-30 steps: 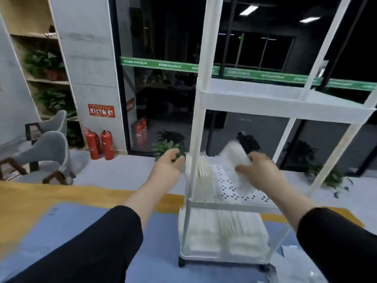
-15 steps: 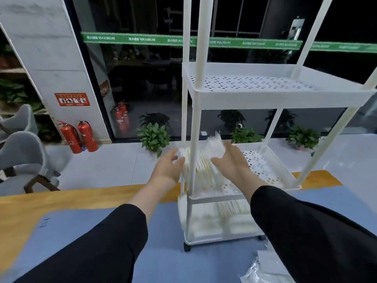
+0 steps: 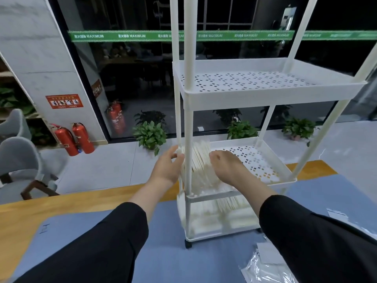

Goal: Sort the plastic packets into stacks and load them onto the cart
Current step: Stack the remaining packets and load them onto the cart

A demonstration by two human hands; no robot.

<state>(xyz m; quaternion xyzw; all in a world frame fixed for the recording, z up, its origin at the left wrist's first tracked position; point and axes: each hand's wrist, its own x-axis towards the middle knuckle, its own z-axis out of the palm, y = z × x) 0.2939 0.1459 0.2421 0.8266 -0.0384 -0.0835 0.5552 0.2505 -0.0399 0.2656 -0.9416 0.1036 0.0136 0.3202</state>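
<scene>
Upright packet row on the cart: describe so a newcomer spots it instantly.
Find the white cart on the blue mat. On its middle shelf, at the left end between both hands, stands the upright packet row. Unlike the bottom shelf's packets, it fills only part of its shelf.

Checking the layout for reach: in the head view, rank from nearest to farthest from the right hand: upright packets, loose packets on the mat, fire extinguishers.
1. Upright packets, beside the right hand.
2. Loose packets, on the mat, lower right.
3. Fire extinguishers, far left.

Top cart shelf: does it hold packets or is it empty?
Empty: the top shelf shows only bare perforated floor, while packets stand on the middle shelf.
</scene>
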